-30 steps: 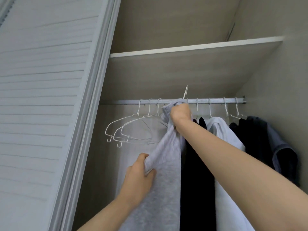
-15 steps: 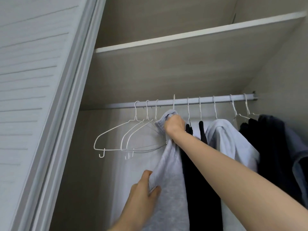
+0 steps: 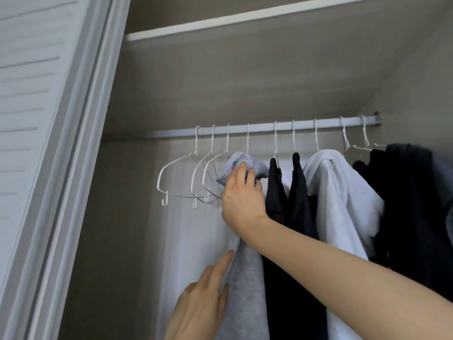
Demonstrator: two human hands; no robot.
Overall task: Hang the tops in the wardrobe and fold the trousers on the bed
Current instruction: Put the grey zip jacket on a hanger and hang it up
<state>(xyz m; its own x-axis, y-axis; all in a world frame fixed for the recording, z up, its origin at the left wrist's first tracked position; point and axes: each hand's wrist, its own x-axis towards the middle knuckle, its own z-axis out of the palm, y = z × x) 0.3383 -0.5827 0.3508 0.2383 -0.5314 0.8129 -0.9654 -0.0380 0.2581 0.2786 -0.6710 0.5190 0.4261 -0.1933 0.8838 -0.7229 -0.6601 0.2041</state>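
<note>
A light grey top was hung from the wardrobe rail on a white wire hanger whose hook was seen over the rail. The right hand was laid against the garment's shoulder with its fingers nearly straight, touching the fabric rather than gripping it. The left hand was pressed flat, fingers extended, against the top's left edge lower down. Three empty white wire hangers were hung just left of the top. To its right, two black garments, a white garment and dark clothes were hung. A louvred door was seen at the left.
</note>
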